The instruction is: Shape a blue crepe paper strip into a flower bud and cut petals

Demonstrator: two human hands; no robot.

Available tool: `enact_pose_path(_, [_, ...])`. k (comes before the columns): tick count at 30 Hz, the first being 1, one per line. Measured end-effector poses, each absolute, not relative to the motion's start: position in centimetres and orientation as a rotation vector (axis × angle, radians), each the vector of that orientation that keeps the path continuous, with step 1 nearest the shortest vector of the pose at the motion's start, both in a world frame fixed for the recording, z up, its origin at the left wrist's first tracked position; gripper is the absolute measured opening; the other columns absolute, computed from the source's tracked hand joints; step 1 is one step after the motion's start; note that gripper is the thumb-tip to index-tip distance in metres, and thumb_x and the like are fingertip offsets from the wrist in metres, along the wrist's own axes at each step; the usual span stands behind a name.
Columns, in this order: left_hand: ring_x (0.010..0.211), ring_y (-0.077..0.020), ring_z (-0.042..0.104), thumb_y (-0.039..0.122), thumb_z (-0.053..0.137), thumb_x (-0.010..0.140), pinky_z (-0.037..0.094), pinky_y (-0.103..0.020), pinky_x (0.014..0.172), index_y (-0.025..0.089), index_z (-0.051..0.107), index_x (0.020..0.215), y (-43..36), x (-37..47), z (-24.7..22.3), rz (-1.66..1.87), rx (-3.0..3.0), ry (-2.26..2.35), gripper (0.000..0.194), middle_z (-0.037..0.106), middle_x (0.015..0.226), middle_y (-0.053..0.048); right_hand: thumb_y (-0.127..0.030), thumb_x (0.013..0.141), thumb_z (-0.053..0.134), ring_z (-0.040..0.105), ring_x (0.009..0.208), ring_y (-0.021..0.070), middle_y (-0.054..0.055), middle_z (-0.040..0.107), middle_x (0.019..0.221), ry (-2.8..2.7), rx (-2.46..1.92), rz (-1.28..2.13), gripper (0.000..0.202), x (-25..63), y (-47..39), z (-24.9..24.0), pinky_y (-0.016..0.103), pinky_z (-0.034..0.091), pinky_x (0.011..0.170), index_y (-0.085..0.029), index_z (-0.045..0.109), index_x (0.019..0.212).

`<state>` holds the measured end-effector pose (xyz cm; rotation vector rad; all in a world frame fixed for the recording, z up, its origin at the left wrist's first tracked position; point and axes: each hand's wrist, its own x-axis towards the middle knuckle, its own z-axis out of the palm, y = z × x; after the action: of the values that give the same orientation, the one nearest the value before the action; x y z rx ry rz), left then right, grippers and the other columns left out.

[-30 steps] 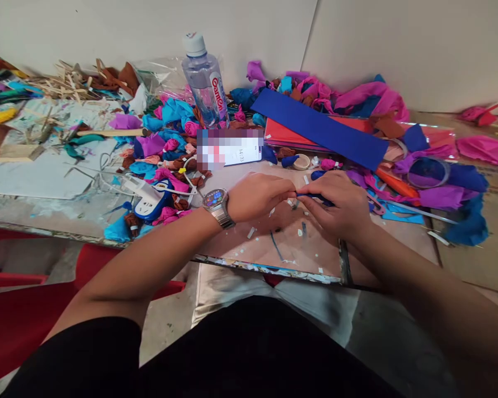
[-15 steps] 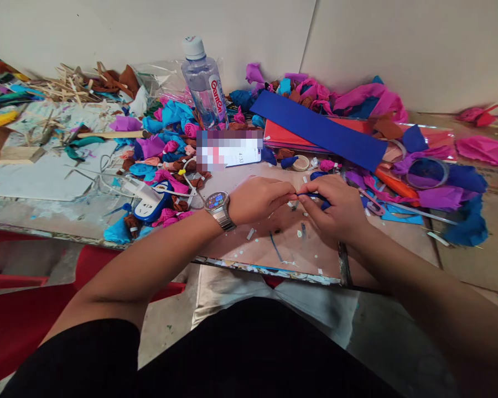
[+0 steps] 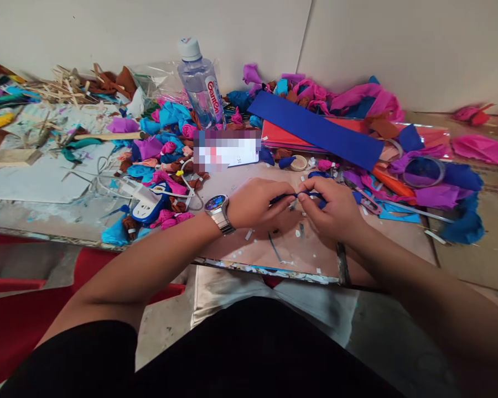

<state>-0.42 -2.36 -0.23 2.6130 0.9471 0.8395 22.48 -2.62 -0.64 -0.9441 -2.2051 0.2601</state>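
Observation:
My left hand (image 3: 259, 203), with a watch on its wrist, pinches one end of a narrow, dark blue piece of crepe paper (image 3: 290, 194). The thumb and fingers of my right hand (image 3: 330, 205) close on the same piece, and their tips almost meet those of the left. The paper looks bunched or twisted between the fingertips; much of it is hidden by the fingers. Behind the hands lie a roll of tape (image 3: 299, 163) and a phone (image 3: 247, 152), partly blurred out. A long flat blue strip of paper (image 3: 315, 130) rests farther back.
A water bottle (image 3: 201, 83) stands behind the phone. Crumpled coloured paper (image 3: 174, 114) is heaped along the back. A power strip (image 3: 147, 207) with a white cable sits at left. Scissors (image 3: 369, 204) lie by my right hand; a clear tape ring (image 3: 424, 171) is farther right.
More dark blue paper shows at my left fingers, and the hands stay close together. The whole view has shifted slightly.

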Motion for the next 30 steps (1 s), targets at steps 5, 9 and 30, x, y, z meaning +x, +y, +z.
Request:
enact_pose_path(5, [0.073, -0.0145, 0.072, 0.036, 0.052, 0.106, 0.043, -0.027, 0.068, 0.019, 0.075, 0.106, -2.0, -0.6, -0.2, 0.796, 2.513, 0.915, 0.028, 0.079, 0.082, -0.002, -0.029, 0.096, 0.068, 0.071, 0.083, 0.0241, 0.004, 0.078, 0.091, -2.21, -0.915, 0.235, 0.006, 22.8, -2.4, -0.7, 0.039, 0.049, 0.079, -0.025, 0.071, 0.098])
enact_pose_path(9, [0.074, -0.0147, 0.072, 0.036, 0.053, 0.106, 0.044, -0.027, 0.07, 0.019, 0.075, 0.103, -2.1, -0.5, 0.0, 0.767, 2.476, 0.932, 0.028, 0.079, 0.082, -0.002, -0.029, 0.097, 0.065, 0.068, 0.079, 0.024, 0.004, 0.076, 0.086, -2.235, -0.915, 0.202, 0.006, 22.8, -2.5, -0.5, 0.04, 0.048, 0.076, -0.025, 0.069, 0.095])
enact_pose_path(30, [0.074, -0.0123, 0.076, 0.036, 0.055, 0.106, 0.049, -0.024, 0.072, 0.019, 0.077, 0.093, -2.0, -0.6, 0.7, 0.664, 2.311, 0.907, 0.03, 0.082, 0.083, -0.001, -0.034, 0.098, 0.067, 0.074, 0.087, 0.0265, 0.004, 0.081, 0.092, -2.25, -0.892, 0.116, 0.01, 23.1, -2.4, -0.4, 0.047, 0.052, 0.086, -0.027, 0.075, 0.097])
